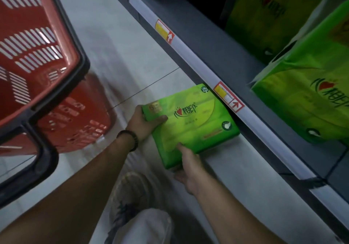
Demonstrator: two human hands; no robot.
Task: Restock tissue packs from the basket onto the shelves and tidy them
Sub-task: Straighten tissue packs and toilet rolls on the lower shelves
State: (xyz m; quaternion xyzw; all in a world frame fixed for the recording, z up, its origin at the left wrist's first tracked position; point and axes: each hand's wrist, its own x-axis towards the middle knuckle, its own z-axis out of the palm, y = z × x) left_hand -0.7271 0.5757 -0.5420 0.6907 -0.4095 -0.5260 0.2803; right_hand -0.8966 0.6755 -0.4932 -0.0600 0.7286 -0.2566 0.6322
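Closest to me are my bent knee (147, 226) in pale trousers and my shoe (130, 196) on the tiled floor (117, 41). Beyond them both my arms reach forward to one green tissue pack (190, 123). I hold it flat, printed face up, low over the floor.

My left grip (145, 123), with a dark bracelet (130, 138) at the wrist, pinches the left edge of the pack, thumb on top. My right grip (190, 170) pinches the near edge, thumb on top and fingers curled under. Neither grip is spread.

The grey shelf (207, 58) lies to the right of the pack and ahead of it. The far corner of the pack is already tucked under the white price rail (190, 55), so the pack is lower than this shelf board. The far edge runs about parallel to the rail. The sides look almost equal, so I cannot name the long axis with certainty. The right grip is the nearer one to the shelf. I judge that the coming move must push the pack away to the right, under the board.

On the shelf stand two large green tissue bags (311, 96), one behind the other, and the near one leans over the edge. The red basket (37, 45) is well apart on my left. I see only its slotted walls and black rim.
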